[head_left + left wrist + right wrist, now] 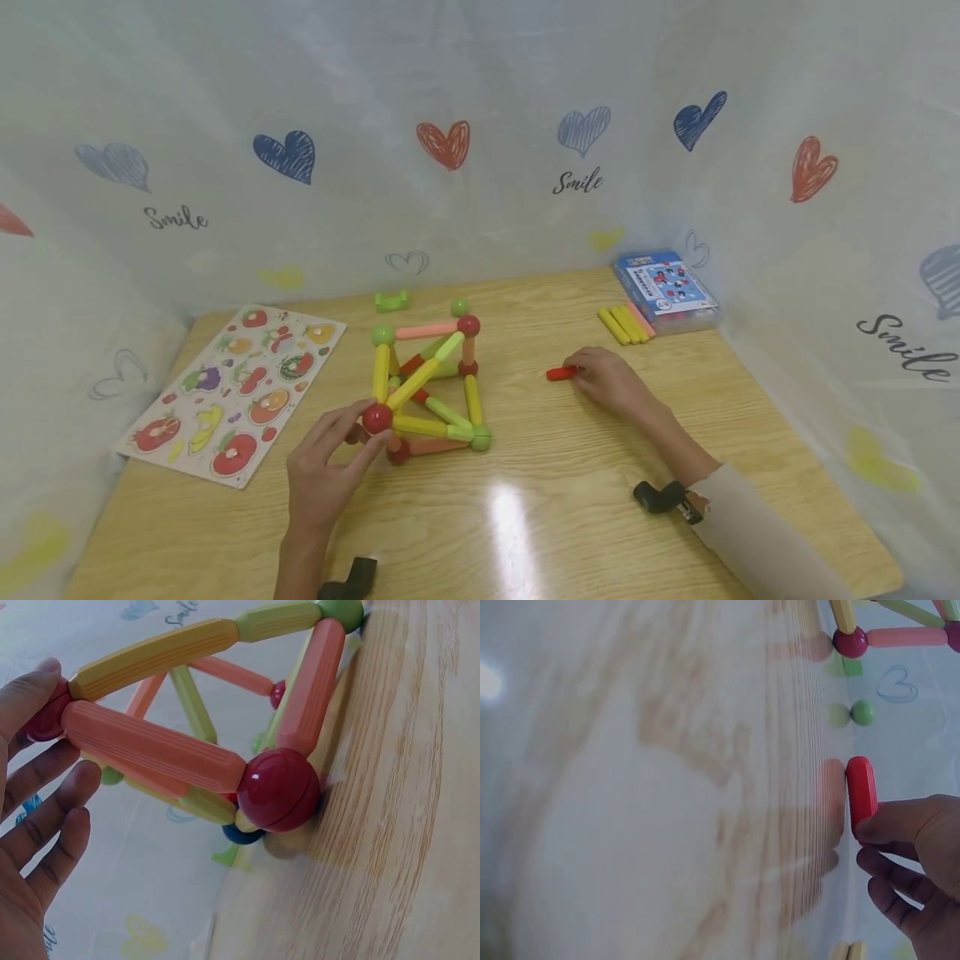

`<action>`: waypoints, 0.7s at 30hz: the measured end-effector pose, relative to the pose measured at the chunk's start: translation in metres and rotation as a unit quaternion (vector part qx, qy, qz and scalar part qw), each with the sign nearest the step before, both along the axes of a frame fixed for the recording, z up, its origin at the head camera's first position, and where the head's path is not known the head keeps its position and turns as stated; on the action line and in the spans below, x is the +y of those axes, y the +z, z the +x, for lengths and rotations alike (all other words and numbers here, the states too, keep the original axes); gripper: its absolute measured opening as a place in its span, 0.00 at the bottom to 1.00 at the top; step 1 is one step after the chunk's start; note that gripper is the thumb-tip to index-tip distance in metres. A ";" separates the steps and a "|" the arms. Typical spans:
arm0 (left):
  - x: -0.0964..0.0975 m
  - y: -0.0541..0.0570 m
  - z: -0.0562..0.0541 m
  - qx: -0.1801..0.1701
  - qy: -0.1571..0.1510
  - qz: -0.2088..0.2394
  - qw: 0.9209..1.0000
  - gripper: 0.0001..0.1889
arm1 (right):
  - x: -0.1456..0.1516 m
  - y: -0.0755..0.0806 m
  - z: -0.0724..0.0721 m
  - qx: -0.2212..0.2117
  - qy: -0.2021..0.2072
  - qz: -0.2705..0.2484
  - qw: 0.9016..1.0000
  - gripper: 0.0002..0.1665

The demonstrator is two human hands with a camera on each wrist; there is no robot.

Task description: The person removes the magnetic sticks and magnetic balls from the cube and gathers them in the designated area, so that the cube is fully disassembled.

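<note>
A frame of yellow, green, orange and red rods joined by red and green balls stands on the wooden table. My left hand pinches a red ball at its upper near-left corner; in the left wrist view, orange and yellow rods run from that ball, and another red ball rests low by the tabletop. To the right of the frame, my right hand pinches a short red rod by one end, between thumb and fingers, close over the table.
A fruit picture board lies at the left. Behind the frame are a green ball and a small green piece. Several yellow rods and a pink one lie beside a blue-labelled box at the back right. Printed cloth walls surround the table.
</note>
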State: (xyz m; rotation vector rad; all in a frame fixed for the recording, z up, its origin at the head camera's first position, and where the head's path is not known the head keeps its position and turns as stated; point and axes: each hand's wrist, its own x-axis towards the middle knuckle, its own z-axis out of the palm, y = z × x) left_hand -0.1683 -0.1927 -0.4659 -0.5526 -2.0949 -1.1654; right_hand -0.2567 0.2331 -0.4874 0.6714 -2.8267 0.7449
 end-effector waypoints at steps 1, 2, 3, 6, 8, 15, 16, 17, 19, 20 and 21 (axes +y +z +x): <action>0.000 0.000 0.000 -0.002 0.002 -0.001 1.000 0.33 | 0.000 0.000 -0.001 -0.003 -0.001 -0.001 1.000 0.15; 0.000 0.000 0.000 -0.004 0.003 -0.001 1.000 0.33 | 0.000 0.000 -0.001 -0.006 -0.001 -0.002 1.000 0.15; 0.000 0.000 0.000 -0.006 0.005 -0.002 1.000 0.33 | 0.000 0.000 -0.002 -0.009 -0.001 -0.002 1.000 0.14; 0.000 -0.002 0.000 -0.005 0.004 0.001 1.000 0.33 | -0.002 0.003 -0.002 -0.006 0.004 0.016 1.000 0.15; 0.000 -0.002 -0.001 -0.007 0.001 0.001 1.000 0.33 | -0.004 0.011 0.001 -0.002 -0.003 0.022 1.000 0.16; -0.001 0.002 -0.006 0.003 -0.018 0.008 1.000 0.34 | -0.043 0.031 0.027 0.048 0.062 -0.032 0.996 0.17; -0.002 0.002 -0.006 0.004 -0.018 0.009 1.000 0.33 | -0.051 0.030 0.031 0.043 0.084 -0.029 0.995 0.16; -0.002 0.001 -0.005 0.006 -0.017 0.009 1.000 0.33 | -0.060 0.028 0.035 0.034 0.103 -0.023 0.994 0.16; -0.004 -0.001 -0.003 0.005 -0.016 0.010 1.000 0.32 | -0.074 0.026 0.041 0.010 0.128 -0.014 0.992 0.17; -0.004 -0.002 -0.002 0.004 -0.016 0.009 1.000 0.32 | -0.080 0.025 0.044 0.001 0.132 -0.014 0.991 0.17; -0.004 -0.003 -0.001 0.003 -0.015 0.009 1.000 0.32 | -0.085 0.026 0.046 -0.004 0.132 -0.016 0.991 0.17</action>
